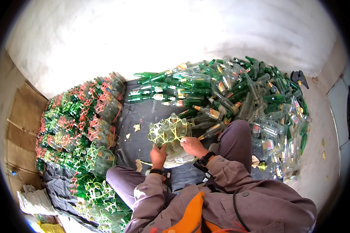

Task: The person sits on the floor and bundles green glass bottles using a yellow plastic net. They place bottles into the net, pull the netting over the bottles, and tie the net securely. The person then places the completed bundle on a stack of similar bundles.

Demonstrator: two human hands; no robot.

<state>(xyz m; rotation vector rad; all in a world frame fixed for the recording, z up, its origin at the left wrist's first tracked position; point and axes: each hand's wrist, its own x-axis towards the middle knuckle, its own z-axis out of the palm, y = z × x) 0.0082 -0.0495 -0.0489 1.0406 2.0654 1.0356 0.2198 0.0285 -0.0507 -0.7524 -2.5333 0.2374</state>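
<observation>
In front of my crossed legs stands a bundle of clear glass bottles (pixel 168 133), upright and packed tight with their mouths up. A yellow-green strap (pixel 175 136) loops around and between the bottle necks. My left hand (pixel 158 156) is closed at the bundle's near left side, its fingers on the strap. On the near right side my right hand (pixel 193 146) is closed with bent fingers, gripping the strap by the bottles. The exact pinch of each hand is partly hidden. A white sack-like pad (pixel 179 160) lies under the near side of the bundle.
Loose green and clear bottles (pixel 221 85) lie heaped from the far middle round to the right. At left stand rows of bottle bundles (pixel 81 120) tied with red, green and yellow straps. Dark sheeting (pixel 134 116) covers the floor, with dry leaves on it. A white wall (pixel 163 35) rises behind.
</observation>
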